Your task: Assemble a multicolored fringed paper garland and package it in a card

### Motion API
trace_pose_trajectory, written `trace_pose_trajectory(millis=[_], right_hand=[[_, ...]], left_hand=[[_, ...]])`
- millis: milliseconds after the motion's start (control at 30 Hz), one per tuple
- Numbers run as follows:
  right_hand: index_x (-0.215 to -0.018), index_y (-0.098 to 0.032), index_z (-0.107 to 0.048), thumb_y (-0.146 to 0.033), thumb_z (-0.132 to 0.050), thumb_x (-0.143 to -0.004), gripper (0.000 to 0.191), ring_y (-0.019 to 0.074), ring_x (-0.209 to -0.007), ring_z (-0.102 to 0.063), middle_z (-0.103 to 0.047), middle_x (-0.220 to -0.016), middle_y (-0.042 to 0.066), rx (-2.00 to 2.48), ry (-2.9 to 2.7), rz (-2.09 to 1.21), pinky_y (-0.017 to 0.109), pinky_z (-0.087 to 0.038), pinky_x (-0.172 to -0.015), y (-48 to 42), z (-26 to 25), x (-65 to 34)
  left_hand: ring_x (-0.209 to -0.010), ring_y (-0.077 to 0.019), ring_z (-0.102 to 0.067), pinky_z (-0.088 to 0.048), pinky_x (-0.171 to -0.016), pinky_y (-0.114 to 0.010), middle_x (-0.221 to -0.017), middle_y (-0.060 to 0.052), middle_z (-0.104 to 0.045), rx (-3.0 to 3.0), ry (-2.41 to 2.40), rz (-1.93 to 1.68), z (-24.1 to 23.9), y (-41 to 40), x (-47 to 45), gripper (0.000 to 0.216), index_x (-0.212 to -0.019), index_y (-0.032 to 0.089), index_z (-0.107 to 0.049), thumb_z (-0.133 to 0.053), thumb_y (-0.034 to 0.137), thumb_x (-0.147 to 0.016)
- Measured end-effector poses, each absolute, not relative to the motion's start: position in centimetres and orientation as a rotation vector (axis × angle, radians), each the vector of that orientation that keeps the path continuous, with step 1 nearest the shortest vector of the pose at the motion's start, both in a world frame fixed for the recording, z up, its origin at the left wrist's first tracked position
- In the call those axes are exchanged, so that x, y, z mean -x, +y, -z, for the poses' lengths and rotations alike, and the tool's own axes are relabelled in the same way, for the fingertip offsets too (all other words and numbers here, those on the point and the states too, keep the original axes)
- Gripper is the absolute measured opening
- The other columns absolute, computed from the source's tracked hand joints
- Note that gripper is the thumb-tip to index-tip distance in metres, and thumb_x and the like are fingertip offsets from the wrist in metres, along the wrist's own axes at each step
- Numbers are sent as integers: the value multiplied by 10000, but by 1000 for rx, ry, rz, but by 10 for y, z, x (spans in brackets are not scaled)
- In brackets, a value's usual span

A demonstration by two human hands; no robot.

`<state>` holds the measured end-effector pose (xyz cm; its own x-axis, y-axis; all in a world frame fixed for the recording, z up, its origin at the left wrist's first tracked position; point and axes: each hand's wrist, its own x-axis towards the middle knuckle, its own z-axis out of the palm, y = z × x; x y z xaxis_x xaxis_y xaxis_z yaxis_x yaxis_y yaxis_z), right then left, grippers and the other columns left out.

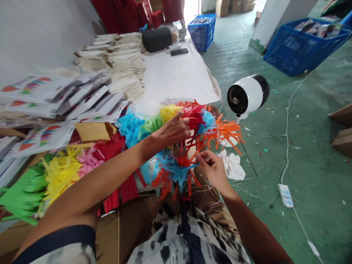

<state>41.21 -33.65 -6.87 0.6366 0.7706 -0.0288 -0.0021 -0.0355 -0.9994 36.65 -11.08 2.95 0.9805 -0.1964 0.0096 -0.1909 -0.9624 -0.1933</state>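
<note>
At the near left corner of the white worktop (176, 79), a green fringed bunch (26, 192) runs out to the frame's edge, followed by yellow (62, 172), pink (90, 161) and red fringe (110, 148), partly covered by the left forearm. Beyond them, flat packets (35, 88) printed with coloured tassels overlap; any small lettering on them is too blurred to read. Cream bundles (118, 55) lie along the worktop's left side, and a black case (156, 39) at its far end shows no legible mark. The fringed garland (178, 167), in blue, green, yellow, red and orange, gathers at the worktop's near edge, its middle partly hidden by the left hand (177, 128), which lies over the yellow and red parts with fingers bent; whether they grip cannot be told. The right hand (216, 170) pinches orange and blue strips of the garland between thumb and forefinger, its other fingers curled. Right of the worktop stand a white-and-black fan (249, 95) and a blue crate (305, 47) of indistinct contents; farther right, the frame cuts off a cardboard box (342, 130).
</note>
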Motion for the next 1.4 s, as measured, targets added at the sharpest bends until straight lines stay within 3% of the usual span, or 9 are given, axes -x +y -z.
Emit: trace_pose_trajectory(millis=[300, 533, 700, 833, 1033, 1233, 1400], right_hand=[[-884, -226, -741, -560, -680, -979, 353, 159, -671, -595, -732, -799, 10, 1492, -687, -707, 291, -413, -631, -336, 70, -411], [-855, -221, -723, -561, -678, -971, 362, 145, -639, -542, -688, -758, 0, 1503, -692, -691, 284, -392, -604, -335, 68, -412], [-847, -216, -714, -535, -680, -971, 344, 139, -631, -519, -648, -732, -9, 1488, -693, -687, 283, -374, -597, -336, 70, -412], [-851, -219, -702, -532, -677, -967, 335, 135, -610, -479, -598, -700, -23, 1490, -709, -658, 280, -353, -575, -336, 77, -411], [-860, -218, -699, -566, -674, -955, 361, 137, -603, -479, -602, -701, -18, 1502, -716, -640, 278, -350, -566, -335, 82, -410], [-865, -223, -702, -545, -657, -966, 340, 141, -617, -493, -633, -727, -10, 1512, -737, -641, 281, -359, -586, -337, 81, -409], [-842, -226, -701, -536, -656, -964, 337, 133, -589, -443, -576, -673, -28, 1525, -773, -598, 280, -326, -563, -336, 83, -406]], left_hand=[[-1087, -258, -624, -377, -1186, -537, -929, -49, -726, 2810, 330, -22, -21, -117, -371, 264, -776, 237, -744, -622, 49, -915], [-964, -217, -636, -360, -1162, -512, -813, -10, -703, 3062, 297, 160, -32, -106, -382, 288, -694, 248, -725, -652, 64, -903], [-974, -203, -649, -471, -1005, -443, -977, -19, -755, 3380, 127, 703, -66, -82, -390, 94, -916, 288, -815, -725, 302, -941], [-957, -194, -670, -536, -906, -402, -1028, -64, -746, 3538, 52, 1115, -65, -76, -399, 152, -951, 228, -799, -742, 369, -941], [-1053, -193, -634, -497, -1008, -413, -1104, -32, -720, 3310, -59, 957, -55, -100, -408, 105, -962, 280, -782, -701, 346, -975], [-1174, -218, -561, -419, -1103, -475, -1223, -45, -659, 3130, -123, 1052, -62, -114, -401, 125, -1037, 319, -793, -674, 317, -1001], [-1237, -228, -549, -419, -1128, -464, -1292, -47, -669, 3181, -213, 968, -56, -105, -390, 72, -913, 292, -797, -743, 258, -945]])
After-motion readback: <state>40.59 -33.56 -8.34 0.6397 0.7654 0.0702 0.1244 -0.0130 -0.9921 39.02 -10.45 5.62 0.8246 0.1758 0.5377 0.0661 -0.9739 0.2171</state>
